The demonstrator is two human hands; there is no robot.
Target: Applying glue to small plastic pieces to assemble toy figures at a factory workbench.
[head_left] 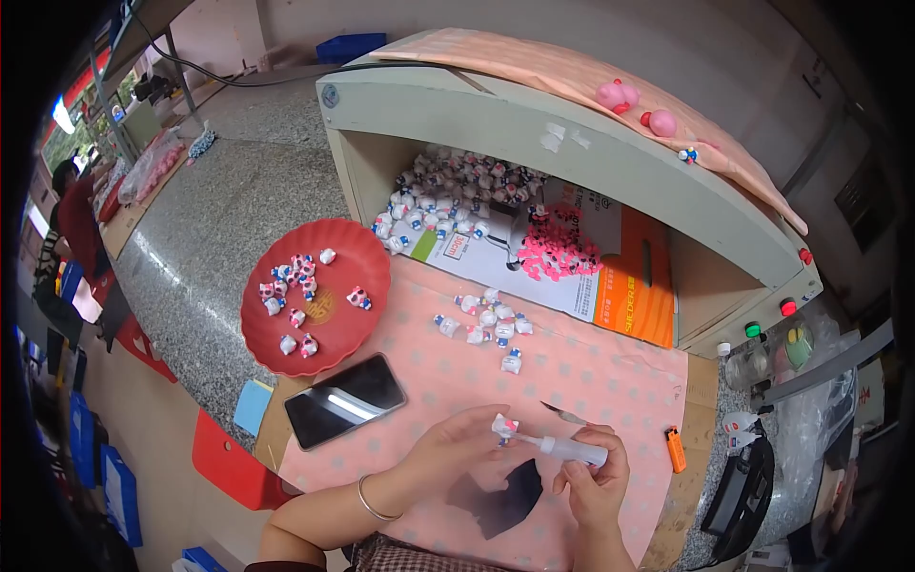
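Left hand [456, 440] pinches a small white figurine [504, 426] with pink and blue details, fingertips closed around it, held above the pink dotted cloth [572, 372] near the table's front edge. Right hand [596, 477] is wrapped shut on a small clear squeeze bottle [572, 449], its nozzle pointing left and touching or nearly touching the figurine; exact contact is too small to tell.

Judgement: the figurine looks light, rigid and small, likely smooth, so it could slip or twist between the fingers. Best held by its sides, leaving the face toward the nozzle open. The bottle looks soft-walled and light, gripped around the body.

The figurine sits at the left fingertips, between thumb and forefinger, just left of the nozzle tip. A dark flat piece [505, 496] lies on the cloth under both hands.

Around: a black phone [345, 400] lies left of the hands, a red plate [324, 324] with several figurines sits toward the left edge, a loose cluster of figurines [491, 319] lies mid-cloth, and an orange lighter [675, 450] lies to the right. The open-fronted cabinet [572, 143] at the back holds a heap of more figurines.
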